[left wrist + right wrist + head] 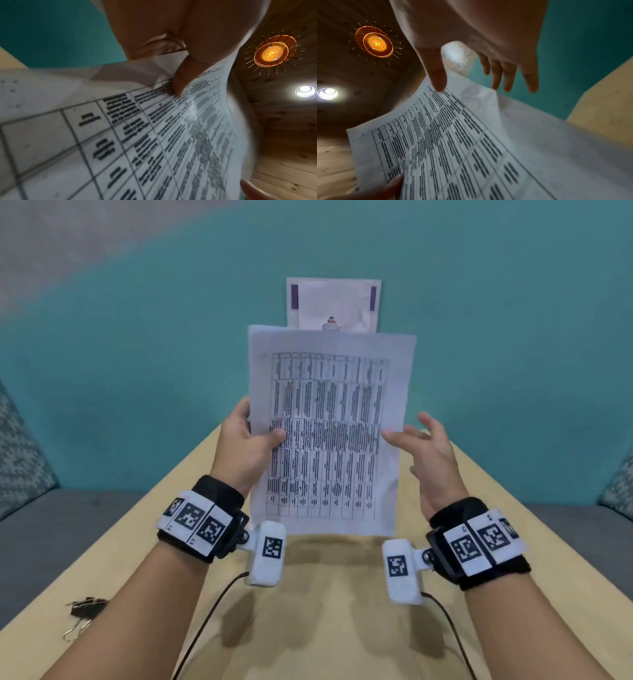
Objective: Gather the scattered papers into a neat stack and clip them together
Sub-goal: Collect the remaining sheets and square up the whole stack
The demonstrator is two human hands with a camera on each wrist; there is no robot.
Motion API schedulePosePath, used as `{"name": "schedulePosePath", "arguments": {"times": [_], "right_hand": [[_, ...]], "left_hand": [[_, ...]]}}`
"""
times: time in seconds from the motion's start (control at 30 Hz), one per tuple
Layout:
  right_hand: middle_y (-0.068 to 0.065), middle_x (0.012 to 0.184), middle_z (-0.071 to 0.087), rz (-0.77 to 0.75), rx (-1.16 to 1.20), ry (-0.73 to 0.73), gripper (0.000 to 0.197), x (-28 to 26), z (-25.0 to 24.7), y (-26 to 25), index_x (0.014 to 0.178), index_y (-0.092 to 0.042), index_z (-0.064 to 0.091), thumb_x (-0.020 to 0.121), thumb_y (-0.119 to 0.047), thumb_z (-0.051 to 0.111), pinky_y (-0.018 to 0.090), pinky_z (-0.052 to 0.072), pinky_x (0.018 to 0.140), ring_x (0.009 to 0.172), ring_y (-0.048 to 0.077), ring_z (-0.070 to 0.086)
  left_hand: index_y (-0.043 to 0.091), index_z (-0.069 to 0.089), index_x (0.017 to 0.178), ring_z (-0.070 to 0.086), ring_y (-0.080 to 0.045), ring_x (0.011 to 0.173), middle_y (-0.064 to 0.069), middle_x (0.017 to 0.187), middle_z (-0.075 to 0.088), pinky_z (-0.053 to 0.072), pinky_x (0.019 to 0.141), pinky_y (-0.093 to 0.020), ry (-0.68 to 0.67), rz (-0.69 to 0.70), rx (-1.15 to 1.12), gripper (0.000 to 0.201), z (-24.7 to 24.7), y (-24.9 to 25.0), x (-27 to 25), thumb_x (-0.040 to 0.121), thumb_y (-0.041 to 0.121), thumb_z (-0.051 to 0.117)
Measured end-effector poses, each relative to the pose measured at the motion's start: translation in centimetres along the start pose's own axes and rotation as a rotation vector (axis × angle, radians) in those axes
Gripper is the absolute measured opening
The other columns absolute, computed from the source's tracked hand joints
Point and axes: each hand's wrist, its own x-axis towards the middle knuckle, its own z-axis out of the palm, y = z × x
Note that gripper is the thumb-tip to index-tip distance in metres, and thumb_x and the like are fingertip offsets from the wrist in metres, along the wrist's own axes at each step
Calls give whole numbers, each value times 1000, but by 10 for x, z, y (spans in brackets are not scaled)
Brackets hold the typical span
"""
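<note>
My left hand [251, 436] holds the papers [329, 433] upright above the wooden table [329, 611], thumb on the front sheet and fingers behind. The front sheet carries a printed table; a second sheet [334, 302] with purple bars sticks up behind it. In the left wrist view my thumb [181, 79] presses the printed sheet [154, 135]. My right hand [424, 440] is open beside the papers' right edge, fingers spread; its thumb [436, 75] lies at the edge of the sheet [453, 142] without gripping. Black binder clips [85, 607] lie at the table's near left edge.
A teal wall [137, 354] rises behind the table. Grey seats with patterned cushions [20, 453] flank it on both sides. Cables [205, 621] trail from the wrist cameras across the table. The wrist views show a wooden ceiling with a lamp [272, 52].
</note>
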Motion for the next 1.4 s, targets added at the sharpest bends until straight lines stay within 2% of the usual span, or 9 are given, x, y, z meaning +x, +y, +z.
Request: {"name": "schedulePosePath", "arguments": {"times": [0.1,0.17,0.37,0.5,0.6,0.9,1.07,1.3,1.4], "right_hand": [[5,118,75,37,56,-115,50,3,-7,-1,131,-14,60,84,0,69,45,53,97,113,30,69],[9,110,77,36,73,-134,34,3,-8,-3,116,-8,68,85,6,64,52,54,99,107,35,71],[1,101,77,-135,-97,-38,25,3,0,-4,96,-19,72,88,5,69,41,58,92,99,24,74],[-5,101,75,-123,-104,-13,33,5,3,9,107,-20,71,88,7,64,34,56,87,96,18,71],[-5,96,73,-65,-110,4,35,6,5,21,96,-23,66,85,9,57,34,53,83,89,19,66],[-5,95,73,-66,-99,13,37,8,3,26,91,-24,66,81,10,54,35,53,83,85,18,65],[-6,91,72,-24,-94,-14,37,7,1,38,95,-19,67,80,13,55,27,51,71,82,16,63],[-3,102,78,-16,-61,-75,30,9,-4,42,105,-18,72,85,4,71,41,55,96,98,20,73],[-3,104,78,-41,-93,-84,25,9,-4,43,103,-22,72,88,-1,72,46,53,101,103,21,73]], "left_hand": [[23,64,106,71,-7,83,4,97,72,56,70,-19,-84,-43,8,43,6,-2,-6,88,-16,64],[25,63,105,72,-6,85,5,98,74,57,70,-18,-106,-68,7,44,9,-3,-8,88,-16,63],[13,59,126,72,-7,96,3,111,74,59,81,-21,-55,-85,-6,45,21,-5,-14,91,-15,60],[15,58,123,71,-18,103,-2,116,72,57,90,-35,-43,-156,-21,44,28,-14,-18,91,-15,56],[16,58,125,70,-22,107,-2,117,73,55,93,-41,-35,-239,-36,44,29,-23,-22,92,-12,55],[17,60,126,70,-16,102,2,115,74,54,82,-32,-29,-282,-90,44,28,-29,-18,93,-10,54],[15,63,126,71,-18,106,2,115,75,54,83,-32,-36,-338,-102,42,25,-41,-20,91,-7,59],[13,66,126,71,-18,106,1,116,76,53,82,-30,-53,-339,-72,40,23,-47,-18,92,-7,58],[12,64,128,72,-20,108,-1,118,76,56,92,-37,-79,-337,-53,40,22,-48,-18,95,-8,57]]}}
